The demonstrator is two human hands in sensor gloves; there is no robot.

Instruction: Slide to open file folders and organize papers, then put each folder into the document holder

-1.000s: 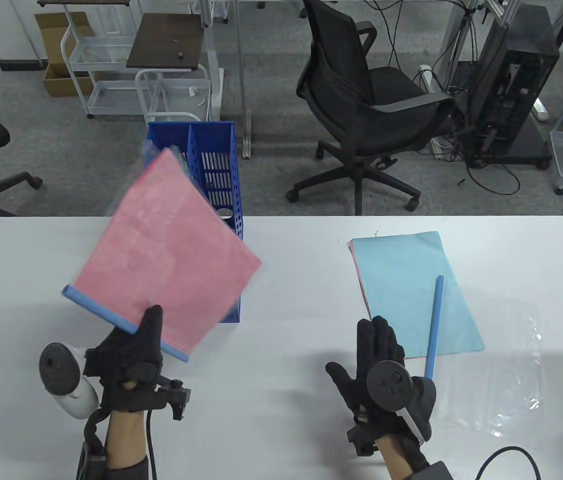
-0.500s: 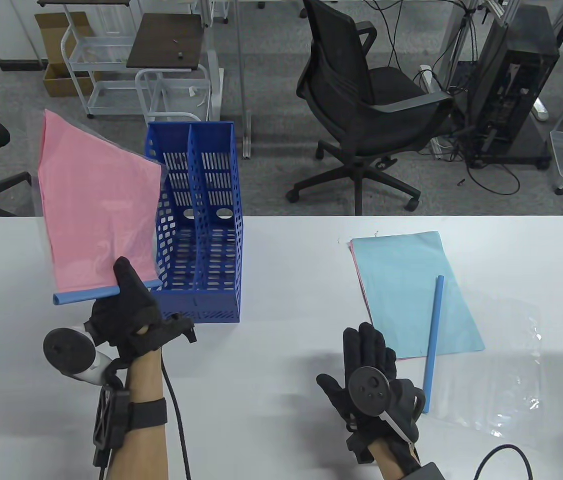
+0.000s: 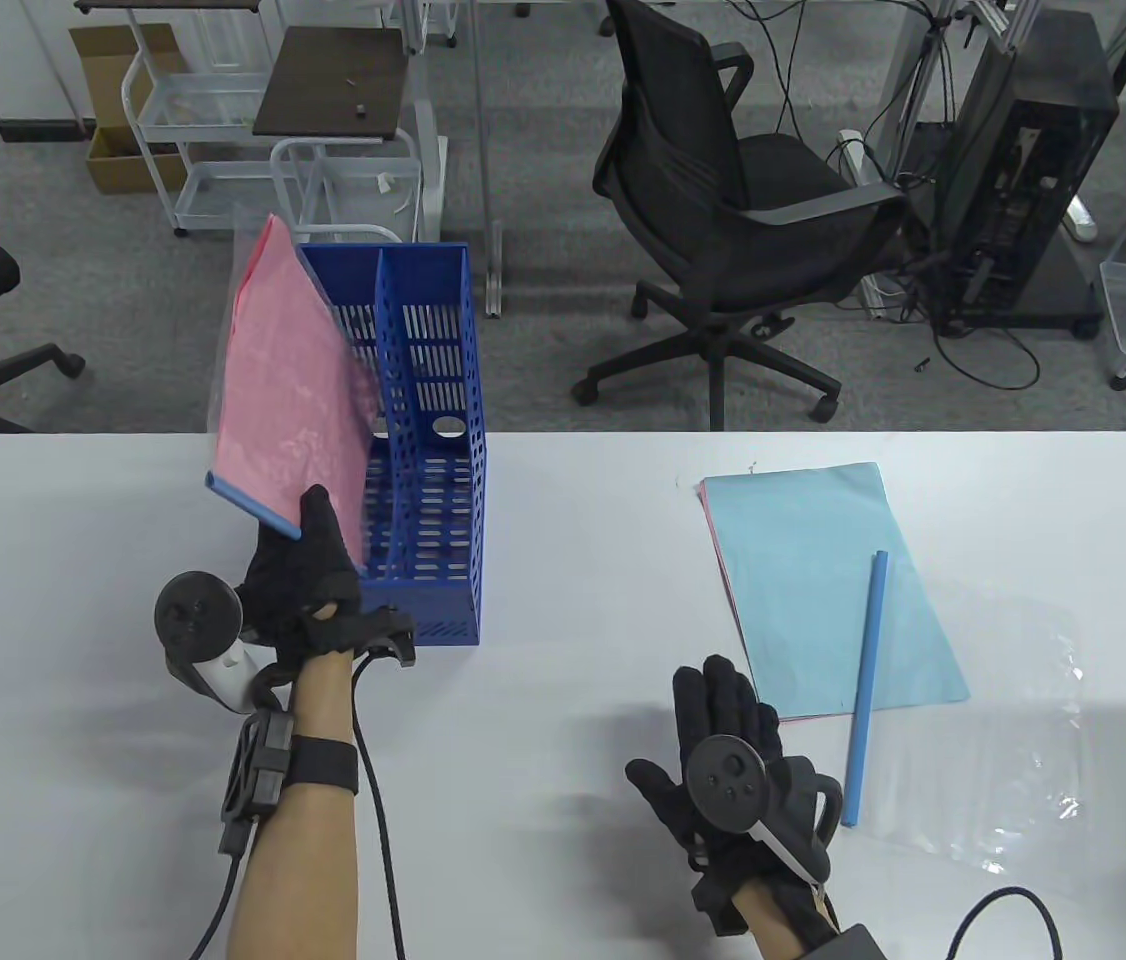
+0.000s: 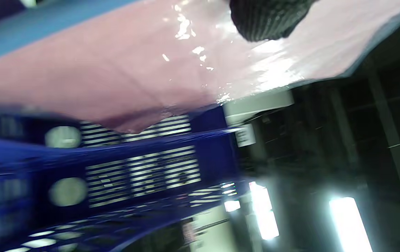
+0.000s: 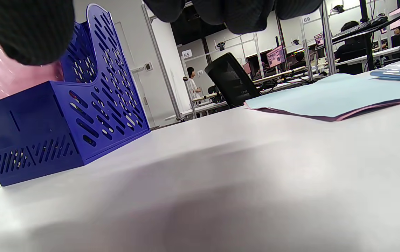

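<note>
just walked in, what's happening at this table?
The left hand grips a pink folder by its blue spine bar and tilts it at the left slot of the blue document holder; it isn't seated. The right hand rests open on the table, holding nothing. Beside it lie loose blue and pink papers, a separate blue slide bar and a clear cover, not yet assembled.

Table view: camera set high at the person's side, looking down and forward across the white surface point(image 3: 573, 560) to the office floor beyond. Left wrist view: very close, blurred, tilted, facing the pink folder point(image 4: 116, 73) at frame top and the blue document holder point(image 4: 116, 168) below it. Right wrist view: set low, just above the surface, looking level across it. All three views share the document holder; the table and right wrist views also share the blue paper point(image 5: 333, 94).
</note>
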